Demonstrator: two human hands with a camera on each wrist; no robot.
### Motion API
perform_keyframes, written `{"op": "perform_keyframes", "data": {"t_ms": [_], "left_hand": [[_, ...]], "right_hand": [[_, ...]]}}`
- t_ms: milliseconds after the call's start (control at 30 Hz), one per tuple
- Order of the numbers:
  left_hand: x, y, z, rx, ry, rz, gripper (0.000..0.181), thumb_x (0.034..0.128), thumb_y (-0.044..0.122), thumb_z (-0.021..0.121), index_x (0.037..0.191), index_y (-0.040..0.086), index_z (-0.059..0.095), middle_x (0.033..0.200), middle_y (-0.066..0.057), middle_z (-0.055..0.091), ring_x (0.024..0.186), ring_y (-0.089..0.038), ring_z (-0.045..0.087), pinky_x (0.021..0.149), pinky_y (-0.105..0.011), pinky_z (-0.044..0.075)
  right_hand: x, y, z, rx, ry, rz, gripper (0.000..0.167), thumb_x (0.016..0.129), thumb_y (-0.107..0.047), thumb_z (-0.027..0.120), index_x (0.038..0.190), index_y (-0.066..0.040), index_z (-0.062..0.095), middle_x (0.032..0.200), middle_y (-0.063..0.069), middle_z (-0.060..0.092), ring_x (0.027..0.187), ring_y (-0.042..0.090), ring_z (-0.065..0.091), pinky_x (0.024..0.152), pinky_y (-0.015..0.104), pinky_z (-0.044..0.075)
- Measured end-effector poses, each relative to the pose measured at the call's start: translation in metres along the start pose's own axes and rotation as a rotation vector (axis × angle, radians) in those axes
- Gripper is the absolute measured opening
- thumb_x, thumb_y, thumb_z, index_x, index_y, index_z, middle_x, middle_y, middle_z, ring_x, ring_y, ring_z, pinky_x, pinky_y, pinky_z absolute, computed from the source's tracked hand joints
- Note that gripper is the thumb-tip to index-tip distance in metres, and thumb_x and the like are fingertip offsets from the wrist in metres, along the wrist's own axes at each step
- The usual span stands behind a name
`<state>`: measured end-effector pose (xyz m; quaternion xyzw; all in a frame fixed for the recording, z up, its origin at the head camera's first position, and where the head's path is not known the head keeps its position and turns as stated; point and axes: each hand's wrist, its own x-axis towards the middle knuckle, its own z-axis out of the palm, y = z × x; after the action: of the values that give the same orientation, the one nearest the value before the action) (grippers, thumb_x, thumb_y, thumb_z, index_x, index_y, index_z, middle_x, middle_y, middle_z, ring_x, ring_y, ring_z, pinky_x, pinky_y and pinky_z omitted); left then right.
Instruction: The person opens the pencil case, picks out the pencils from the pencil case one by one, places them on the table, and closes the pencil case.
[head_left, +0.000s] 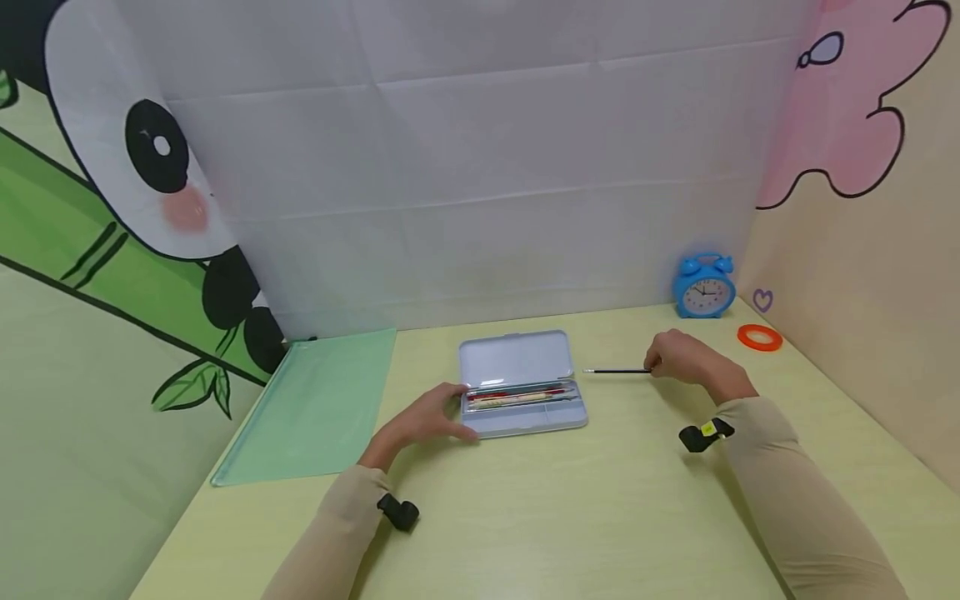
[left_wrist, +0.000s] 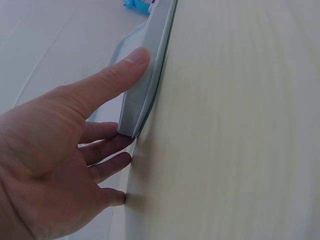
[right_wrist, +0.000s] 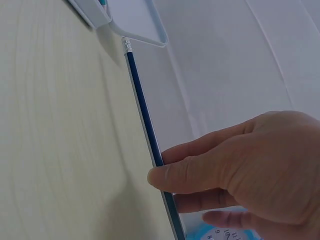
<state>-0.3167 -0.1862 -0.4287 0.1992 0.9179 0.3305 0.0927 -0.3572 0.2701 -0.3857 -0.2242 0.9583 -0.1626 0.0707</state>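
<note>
A pale blue-white pencil case [head_left: 516, 357] lies on the table with its lid tipped back; several pencils [head_left: 517, 400] lie inside. My left hand [head_left: 427, 419] holds the case's left end. In the left wrist view the thumb [left_wrist: 131, 61] touches the case's front wall [left_wrist: 137, 102], and the other fingers are around its end. To the right of the case, my right hand [head_left: 688, 360] pinches a dark pencil [head_left: 617, 371] between thumb and fingers. The pencil's silver eraser end [right_wrist: 127, 45] points toward the case; its far end is hidden.
A blue alarm clock [head_left: 703, 287] stands at the back right, with an orange ring [head_left: 760, 337] near it. A translucent green mat [head_left: 315, 408] covers the table's left part. A white cloth [head_left: 480, 167] hangs behind the table [head_left: 562, 508]; a wall closes off the right.
</note>
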Motion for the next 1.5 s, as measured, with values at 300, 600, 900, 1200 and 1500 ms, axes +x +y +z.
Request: {"op": "perform_keyframes", "data": {"t_ms": [300, 600, 900, 1200, 1500], "left_hand": [[0.0, -0.003, 0.001, -0.013, -0.003, -0.004, 0.096, 0.0723, 0.036, 0.091, 0.147, -0.002, 0.044, 0.149, -0.016, 0.045, 0.139, -0.033, 0.039, 0.115, -0.05, 0.031], [0.0, -0.003, 0.001, -0.019, -0.007, -0.006, 0.096, 0.0722, 0.036, 0.091, 0.147, -0.001, 0.043, 0.15, -0.016, 0.044, 0.14, -0.033, 0.038, 0.115, -0.05, 0.031], [0.0, -0.003, 0.001, -0.029, -0.005, -0.009, 0.097, 0.072, 0.036, 0.091, 0.147, -0.001, 0.044, 0.15, -0.016, 0.043, 0.14, -0.033, 0.037, 0.115, -0.05, 0.03], [0.0, -0.002, 0.0, -0.019, -0.003, -0.011, 0.096, 0.0725, 0.037, 0.091, 0.147, 0.0, 0.044, 0.149, -0.015, 0.044, 0.139, -0.032, 0.038, 0.115, -0.051, 0.031], [-0.001, -0.001, 0.001, -0.014, -0.005, -0.018, 0.095, 0.0728, 0.037, 0.091, 0.148, 0.001, 0.044, 0.15, -0.014, 0.044, 0.139, -0.032, 0.038, 0.115, -0.05, 0.031]], "right_hand": [[0.004, 0.012, 0.008, 0.031, -0.014, -0.01, 0.014, 0.087, 0.002, 0.073, 0.101, 0.001, 0.078, 0.099, 0.012, 0.072, 0.093, 0.03, 0.064, 0.089, 0.049, 0.055], [0.007, 0.019, 0.016, 0.017, 0.005, -0.052, 0.014, 0.086, 0.003, 0.075, 0.099, 0.0, 0.079, 0.097, 0.009, 0.073, 0.092, 0.028, 0.066, 0.089, 0.047, 0.055], [0.009, 0.017, 0.018, 0.014, 0.01, -0.046, 0.016, 0.087, 0.005, 0.072, 0.102, 0.002, 0.078, 0.1, 0.012, 0.073, 0.096, 0.031, 0.066, 0.09, 0.049, 0.055], [0.013, 0.018, 0.023, -0.025, 0.053, -0.086, 0.016, 0.089, 0.004, 0.071, 0.103, 0.002, 0.078, 0.1, 0.013, 0.073, 0.099, 0.035, 0.066, 0.091, 0.051, 0.053], [0.014, 0.018, 0.025, -0.007, 0.061, -0.074, 0.015, 0.089, 0.004, 0.07, 0.102, 0.001, 0.078, 0.1, 0.012, 0.073, 0.099, 0.035, 0.066, 0.092, 0.052, 0.052]]}}
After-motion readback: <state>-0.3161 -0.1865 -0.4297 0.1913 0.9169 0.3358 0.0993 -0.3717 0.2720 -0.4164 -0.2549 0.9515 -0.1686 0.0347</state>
